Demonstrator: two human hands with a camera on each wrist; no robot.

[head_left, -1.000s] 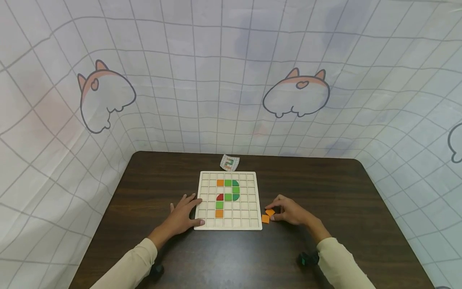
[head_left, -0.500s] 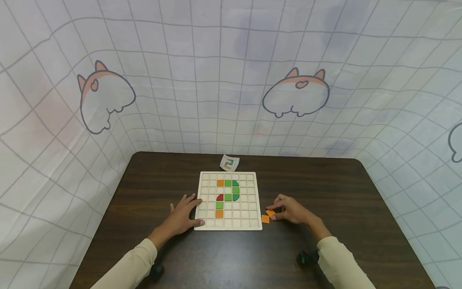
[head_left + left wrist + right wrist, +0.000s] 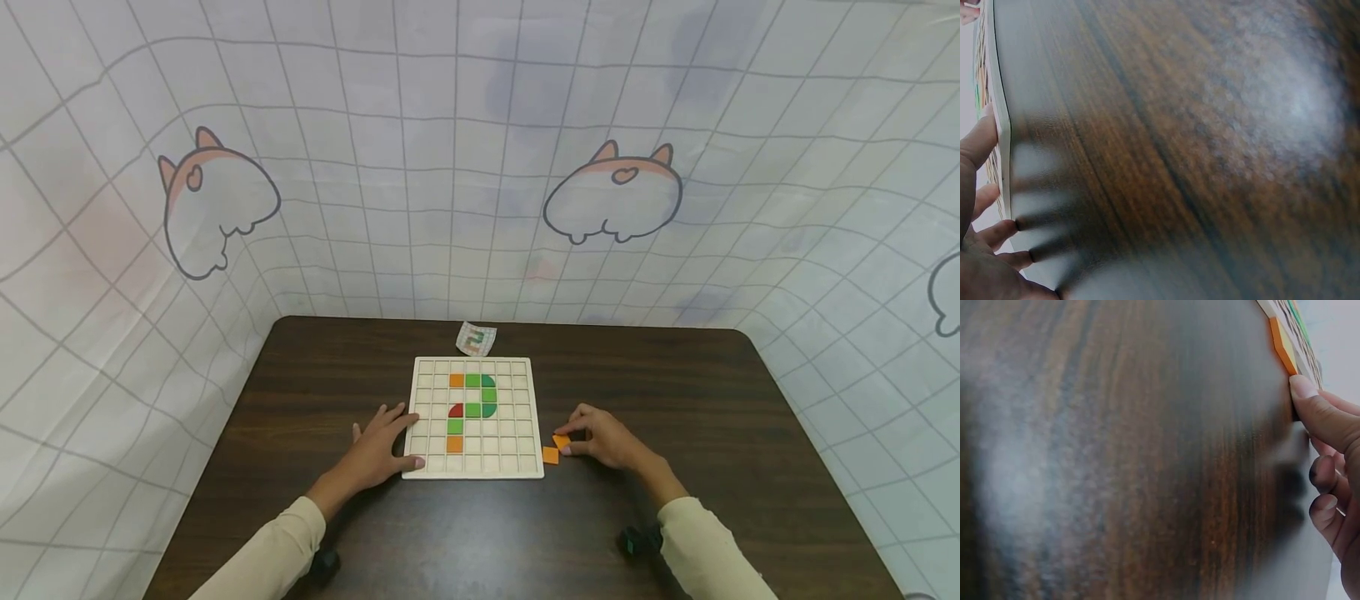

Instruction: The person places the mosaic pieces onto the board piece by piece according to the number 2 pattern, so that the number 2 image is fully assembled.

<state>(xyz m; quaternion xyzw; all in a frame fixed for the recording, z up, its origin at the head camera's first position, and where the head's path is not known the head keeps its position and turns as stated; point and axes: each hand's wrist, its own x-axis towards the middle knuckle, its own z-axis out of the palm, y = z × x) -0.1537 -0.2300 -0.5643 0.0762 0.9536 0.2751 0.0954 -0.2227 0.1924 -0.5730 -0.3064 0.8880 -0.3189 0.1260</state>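
My right hand (image 3: 603,437) pinches an orange square tile (image 3: 562,442) between thumb and fingers, low over the table just right of the cream grid board (image 3: 510,458). Another orange tile (image 3: 551,455) lies between it and the board's right edge. In the right wrist view, an orange tile edge (image 3: 1280,345) shows right beyond the thumb tip. My left hand (image 3: 377,444) rests at the board's left edge, fingers spread and thumb on the lower left corner. On the board, green tiles (image 3: 472,410), orange tiles (image 3: 454,444), dark green rounded pieces (image 3: 489,381) and a red rounded piece (image 3: 456,411) form a hooked figure.
A small card (image 3: 476,339) printted with a coloured figure lies behind the board. Dark wood table (image 3: 337,358) surrounds everything, with a white grid-patterned curtain (image 3: 420,208) behind and at both sides. A black device (image 3: 637,542) sits by the right wrist.
The pinched orange tile has turned slightly and shifted a little to the right, away from the loose tile. My left hand has stayed where it was.
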